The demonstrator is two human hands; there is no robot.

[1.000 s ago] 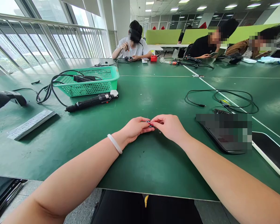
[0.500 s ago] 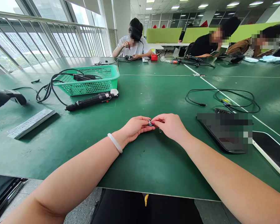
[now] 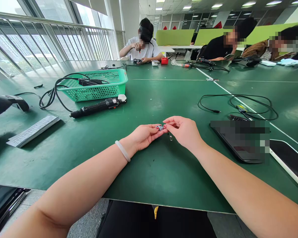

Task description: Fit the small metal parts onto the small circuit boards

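A small grey part (image 3: 160,128) is held between the fingertips of my left hand (image 3: 146,136), which has a white band at the wrist. My right hand (image 3: 182,131) is closed, its thumb and index finger pinched together at the right end of the part; whether something tiny is between them is too small to tell. Just below the right fingertips, a tiny rectangular frame (image 3: 171,138) lies on the green table (image 3: 149,178).
A green basket (image 3: 94,89) holds a black device and cable. A black electric screwdriver (image 3: 96,107) lies before it. Paper (image 3: 33,130) is at left; a black tray (image 3: 235,145), phone (image 3: 290,158) and cable (image 3: 250,96) are at right. People sit across the table.
My right hand has lifted slightly and its fingers have shifted on the small part. More of the part and of the tiny frame on the table now shows.
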